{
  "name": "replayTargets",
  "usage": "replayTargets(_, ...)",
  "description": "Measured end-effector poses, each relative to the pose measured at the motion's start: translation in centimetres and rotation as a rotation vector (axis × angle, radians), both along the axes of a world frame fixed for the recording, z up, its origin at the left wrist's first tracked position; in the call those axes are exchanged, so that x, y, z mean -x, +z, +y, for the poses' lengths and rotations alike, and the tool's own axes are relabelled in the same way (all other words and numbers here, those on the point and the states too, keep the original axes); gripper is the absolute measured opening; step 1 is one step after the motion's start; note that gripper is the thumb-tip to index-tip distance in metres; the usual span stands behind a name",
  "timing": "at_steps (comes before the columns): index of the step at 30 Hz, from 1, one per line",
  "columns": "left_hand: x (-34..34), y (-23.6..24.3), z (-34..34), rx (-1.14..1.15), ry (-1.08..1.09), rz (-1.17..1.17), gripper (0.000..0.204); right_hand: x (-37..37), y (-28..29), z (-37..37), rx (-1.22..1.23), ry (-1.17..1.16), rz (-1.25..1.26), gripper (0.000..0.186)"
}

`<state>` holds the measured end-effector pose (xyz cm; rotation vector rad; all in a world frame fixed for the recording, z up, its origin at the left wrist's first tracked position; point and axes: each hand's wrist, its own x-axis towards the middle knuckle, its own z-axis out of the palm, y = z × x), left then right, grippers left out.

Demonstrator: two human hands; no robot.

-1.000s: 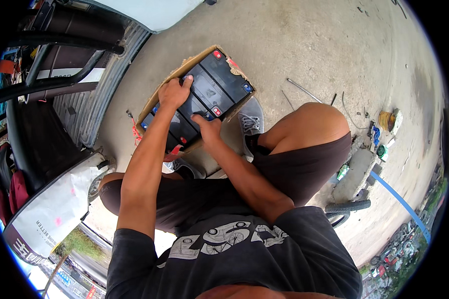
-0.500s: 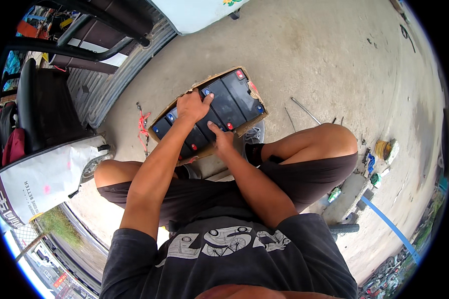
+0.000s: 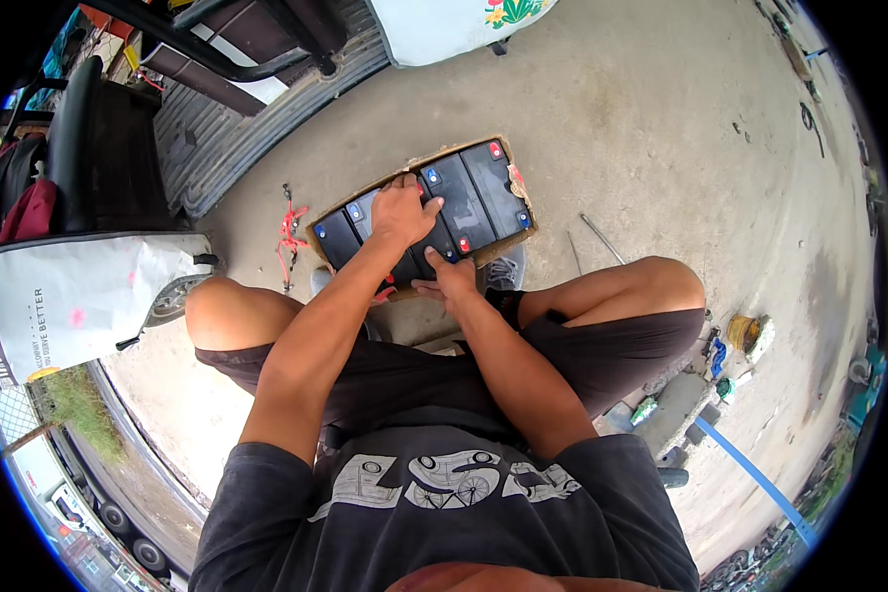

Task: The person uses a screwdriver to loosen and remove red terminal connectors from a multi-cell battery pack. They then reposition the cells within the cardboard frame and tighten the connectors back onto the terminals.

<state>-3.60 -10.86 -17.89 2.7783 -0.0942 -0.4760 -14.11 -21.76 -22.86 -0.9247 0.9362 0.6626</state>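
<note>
A worn cardboard box point(image 3: 365, 185) stands in front of my feet on the concrete ground, tightly filled with several black batteries point(image 3: 472, 197) that have red and blue terminals. My left hand point(image 3: 402, 212) lies across a middle battery, its fingers bent at the box's far side and its thumb on the black top. At the near side, my right hand point(image 3: 451, 279) has its thumb over a battery's edge and its other fingers lower down. Both hands appear to grip the same battery, though my left forearm and the box wall hide part of the hold.
Red cables point(image 3: 289, 237) lie left of the box. To the right are a thin metal rod point(image 3: 602, 239), a yellow-brown roll point(image 3: 743, 331) and a blue strap point(image 3: 760, 479). A vehicle with a ribbed metal step point(image 3: 257, 148) stands at the far left.
The left end of the box has swung slightly away from me, so the box sits straighter across. Both hands stay on the batteries. The whole view has shifted a little.
</note>
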Motion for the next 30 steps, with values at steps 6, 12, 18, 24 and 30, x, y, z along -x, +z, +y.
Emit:
replayTargets(6,-1.1,-1.5,0.6,-0.027,-0.01,-0.061,0.059,-0.5,0.2,0.9,0.202,0.088,-0.034,0.031)
replayTargets(12,-1.6,-1.5,0.7,-0.007,0.001,-0.057,0.054,-0.9,0.4,0.3,0.287,0.172,-0.097,0.019)
replayTargets(18,-1.2,-1.4,0.9,-0.009,-0.004,-0.013,0.052,-0.1,-0.6,0.7,0.238,0.078,-0.073,0.013)
replayTargets(24,-2.2,-1.3,0.9,-0.02,-0.005,-0.007,0.052,-0.4,0.8,-0.7,0.413,0.117,-0.261,0.01)
replayTargets(30,-1.8,-0.8,0.7,-0.015,0.003,0.03,0.046,-0.2,1.8,-1.8,1.097,0.523,-0.721,0.027)
